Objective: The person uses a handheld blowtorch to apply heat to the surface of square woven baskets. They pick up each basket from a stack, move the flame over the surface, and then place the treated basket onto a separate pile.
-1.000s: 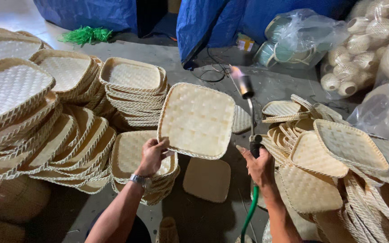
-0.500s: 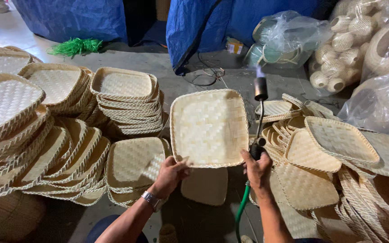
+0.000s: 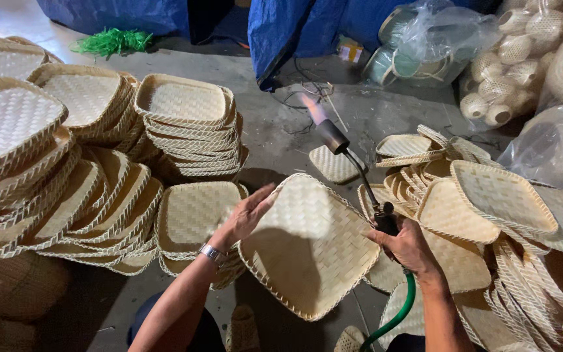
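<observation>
- grey concrete floor [image 3: 275, 140] runs through the middle of the scene, strewn with thin fibres and a dark cable; blue tarps [image 3: 294, 26] hang along the far edge; a tuft of green string [image 3: 112, 42] lies near them
- left hand [image 3: 245, 218] is spread flat, fingers open, pressed against the left rim of a woven tray [image 3: 311, 251]; it steadies the tray rather than clasping it; a metal watch [image 3: 212, 253] sits on that wrist
- the woven tray is pale, square with rounded corners, tilted so its hollow faces the camera; it sits low in the middle, between the two hands, above the person's lap
- right hand [image 3: 406, 246] is closed around the handle of a gas torch [image 3: 353, 163]; its edge is just beside the tray's right rim, whether touching i cannot tell
- the torch's thin neck rises up and to the left from the fist to a dark nozzle; a small pale flame [image 3: 313, 109] shows at the tip, pointing away over the floor, clear of the tray; a green hose [image 3: 395, 319] curves down from the handle
- stacks of matching trays [image 3: 187, 124] fill the left side, some upright, some leaning in rows; one stack [image 3: 193, 215] lies just behind the left hand
- more trays lie loosely heaped on the right [image 3: 496, 202]; a single flat woven mat [image 3: 335, 164] lies on the floor behind the torch
- clear plastic bags [image 3: 438, 39] with round baskets sit at the top right
</observation>
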